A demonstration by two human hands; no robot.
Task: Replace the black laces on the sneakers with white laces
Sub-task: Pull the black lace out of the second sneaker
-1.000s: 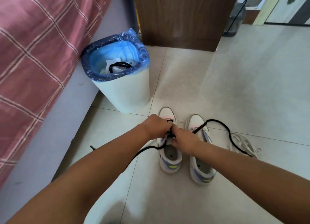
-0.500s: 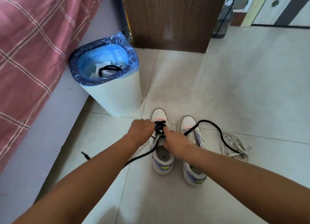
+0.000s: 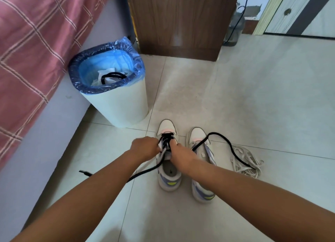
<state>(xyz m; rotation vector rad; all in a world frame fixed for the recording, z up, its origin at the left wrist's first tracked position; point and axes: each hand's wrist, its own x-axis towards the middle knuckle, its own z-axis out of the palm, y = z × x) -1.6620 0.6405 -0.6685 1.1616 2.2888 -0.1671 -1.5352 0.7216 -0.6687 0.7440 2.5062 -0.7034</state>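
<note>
Two white sneakers stand side by side on the tiled floor, toes pointing away from me. The left sneaker (image 3: 169,178) still has a black lace (image 3: 165,139) crossed through its front eyelets. My left hand (image 3: 145,148) and my right hand (image 3: 182,154) sit on either side of its tongue, fingers curled at the lace. One loose end trails left across the floor (image 3: 85,173), the other loops over the right sneaker (image 3: 202,189) and runs right. A heap of white laces (image 3: 246,162) lies to the right of the shoes.
A white bin (image 3: 117,104) with a blue liner stands behind the shoes to the left, holding paper and a black lace. A bed with a pink checked cover (image 3: 36,42) runs along the left. A brown wooden cabinet (image 3: 181,20) stands at the back.
My hands have drawn slightly apart on the left sneaker, and more of the crossed black lace near the toe shows. The camera has shifted a little.
</note>
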